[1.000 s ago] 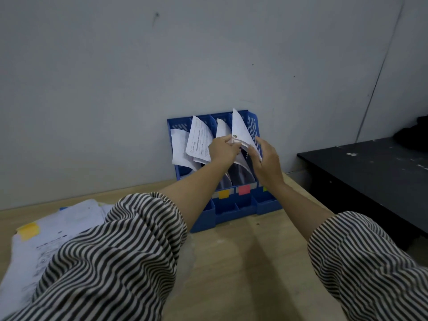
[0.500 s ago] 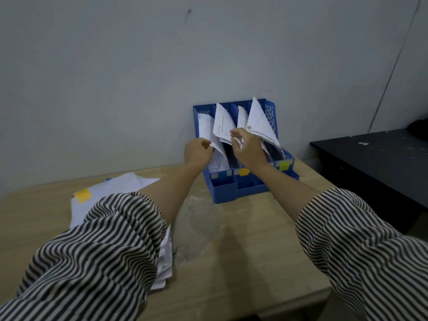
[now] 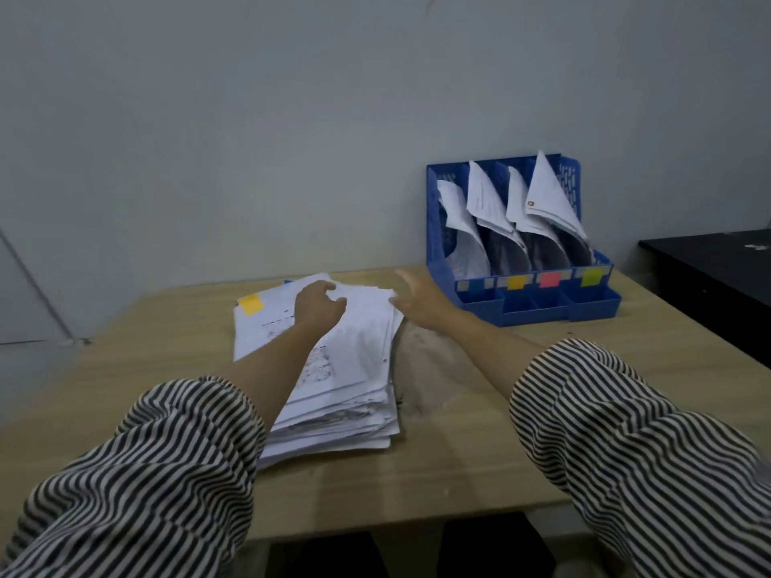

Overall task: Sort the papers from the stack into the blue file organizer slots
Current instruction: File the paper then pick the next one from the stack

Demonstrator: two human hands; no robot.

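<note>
A thick stack of white papers [image 3: 350, 369] lies on the wooden table, with a yellow sticky note [image 3: 250, 304] at its far left corner. To the stack's right, against the wall, stands the blue file organizer [image 3: 517, 304]; each of its slots holds curved sheets [image 3: 546, 198]. My left hand [image 3: 319, 305] lies on the far part of the top sheet with curled fingers; whether it pinches the sheet is unclear. My right hand [image 3: 417, 298] has straight fingers at the stack's far right corner, between stack and organizer.
Yellow, pink and green tabs [image 3: 550, 279] mark the organizer's front rail. A black table [image 3: 709, 277] stands lower to the right. The wooden table's near edge [image 3: 396, 519] runs below my striped sleeves. A grey wall rises close behind.
Both hands have left the sheets in the organizer and moved left and down to the stack. My view has swung left, so the organizer now sits at the right.
</note>
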